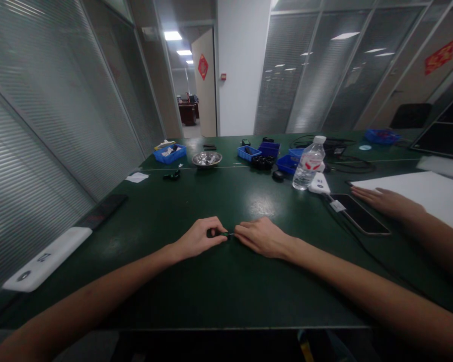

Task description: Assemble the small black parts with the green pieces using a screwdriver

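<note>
White device (pixel 47 259) at far left of the green table (pixel 166 296), black slab (pixel 103 210) just past its upper end. White paper scrap (pixel 137 177) farther back. Left blue tray (pixel 175 155) near the far edge with small items in it; dark small part (pixel 171 175) in front of it. Left hand (pixel 196 239): thumb and index curled nearly together, pinching a small green piece (pixel 224 234) low in mid-table. Metal bowl (pixel 207 160) behind that hand, small contents unclear. Small green piece lies between the two hands, a thin end pointing right. Right hand (pixel 264 237): fingers bunched close, knuckles up, tips at the piece's right end; can't tell if they grip it. Beyond it, middle blue tray (pixel 245 153) and black round part (pixel 263 162). Water bottle (pixel 308 166) upright right of these, white power bank (pixel 319 183) just beside it. Phone (pixel 360 213) lies flat, cable near. Co-worker's hand (pixel 390 203) far right, laid flat at the white sheet (pixel 430 193).
</note>
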{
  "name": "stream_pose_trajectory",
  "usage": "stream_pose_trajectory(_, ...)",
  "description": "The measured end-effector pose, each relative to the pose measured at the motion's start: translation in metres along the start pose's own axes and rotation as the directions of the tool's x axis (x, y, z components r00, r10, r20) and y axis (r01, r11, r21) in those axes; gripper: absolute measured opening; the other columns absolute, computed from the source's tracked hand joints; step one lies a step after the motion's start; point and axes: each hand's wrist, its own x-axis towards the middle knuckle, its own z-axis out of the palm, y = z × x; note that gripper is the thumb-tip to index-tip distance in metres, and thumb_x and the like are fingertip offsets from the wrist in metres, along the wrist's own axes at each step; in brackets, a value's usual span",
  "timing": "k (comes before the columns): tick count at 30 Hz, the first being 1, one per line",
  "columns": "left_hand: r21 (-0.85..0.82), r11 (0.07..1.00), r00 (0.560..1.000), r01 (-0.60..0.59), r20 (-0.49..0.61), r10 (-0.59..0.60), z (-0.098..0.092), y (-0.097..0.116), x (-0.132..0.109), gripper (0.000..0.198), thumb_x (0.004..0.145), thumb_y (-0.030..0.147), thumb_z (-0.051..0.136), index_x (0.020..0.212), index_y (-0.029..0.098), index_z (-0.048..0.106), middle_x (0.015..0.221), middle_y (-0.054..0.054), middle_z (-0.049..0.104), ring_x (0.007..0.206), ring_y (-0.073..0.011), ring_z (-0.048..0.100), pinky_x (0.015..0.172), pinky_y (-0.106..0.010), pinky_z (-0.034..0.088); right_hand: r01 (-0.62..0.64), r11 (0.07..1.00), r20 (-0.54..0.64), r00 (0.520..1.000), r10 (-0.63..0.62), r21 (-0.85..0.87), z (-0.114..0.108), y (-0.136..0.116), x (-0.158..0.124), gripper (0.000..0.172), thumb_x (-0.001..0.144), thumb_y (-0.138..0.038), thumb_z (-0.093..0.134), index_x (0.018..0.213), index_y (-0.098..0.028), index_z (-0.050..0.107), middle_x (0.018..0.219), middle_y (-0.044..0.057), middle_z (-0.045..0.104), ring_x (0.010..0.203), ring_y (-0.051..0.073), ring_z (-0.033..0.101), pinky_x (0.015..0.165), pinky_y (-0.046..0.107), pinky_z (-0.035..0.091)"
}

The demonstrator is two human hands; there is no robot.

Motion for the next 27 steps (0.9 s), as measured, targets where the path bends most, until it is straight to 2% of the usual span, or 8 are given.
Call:
stream_pose_trajectory(10, 0.0, 1.0, 1.0, 0.021, -0.005, -0.021, -0.001, 0.007, 0.001, 0.025, 0.097, 0.04, 0.066, 0.103, 0.017, 0.073, 0.1, -0.005, 0.064, 0.085, -0.0168, 0.056, 0.074, -0.029, 0.045, 0.038, 0.999, -0.029, 0.999, -0.037, 0.029, 0.004, 0.003, -0.001, 0.025, 0.109, -0.03, 0.036, 0.099, -0.019, 0.057, 0.083, 0.001, 0.061, 0.061, 0.011, 0.047, 0.058, 0.027, 0.026)
stream_pose_trajectory(15, -0.004, 1.0, 1.0, 0.003, -0.018, -0.004, 0.0, 0.007, 0.002, 0.025, 0.096, 0.04, 0.067, 0.102, 0.017, 0.074, 0.099, -0.005, 0.064, 0.085, -0.0172, 0.057, 0.075, -0.03, 0.045, 0.017, 0.999, -0.014, 1.0, -0.018, -0.032, 0.003, -0.001, -0.003, 0.023, 0.108, -0.03, 0.038, 0.1, -0.02, 0.058, 0.084, 0.002, 0.062, 0.062, 0.012, 0.05, 0.057, 0.028, 0.025)
stream_pose_trajectory(19, 0.023, 1.0, 1.0, 0.006, 0.011, -0.006, 0.0, 0.006, 0.002, 0.026, 0.096, 0.042, 0.067, 0.103, 0.017, 0.073, 0.1, -0.005, 0.066, 0.085, -0.0176, 0.057, 0.077, -0.03, 0.045, -0.009, 0.999, -0.024, 1.0, 0.008, -0.042, 0.002, -0.006, -0.002, 0.024, 0.108, -0.031, 0.038, 0.101, -0.019, 0.058, 0.084, 0.002, 0.063, 0.062, 0.012, 0.051, 0.056, 0.028, 0.025)
stream_pose_trajectory(27, 0.062, 0.998, 1.0, -0.004, 0.022, 0.003, 0.0, 0.005, 0.001, 0.024, 0.096, 0.041, 0.067, 0.106, 0.02, 0.071, 0.102, -0.003, 0.067, 0.085, -0.0171, 0.059, 0.079, -0.03, 0.044, 0.02, 0.999, -0.016, 1.0, -0.02, -0.039, 0.003, -0.008, 0.0, 0.026, 0.108, -0.032, 0.037, 0.103, -0.019, 0.059, 0.086, 0.003, 0.064, 0.063, 0.012, 0.051, 0.056, 0.028, 0.025)
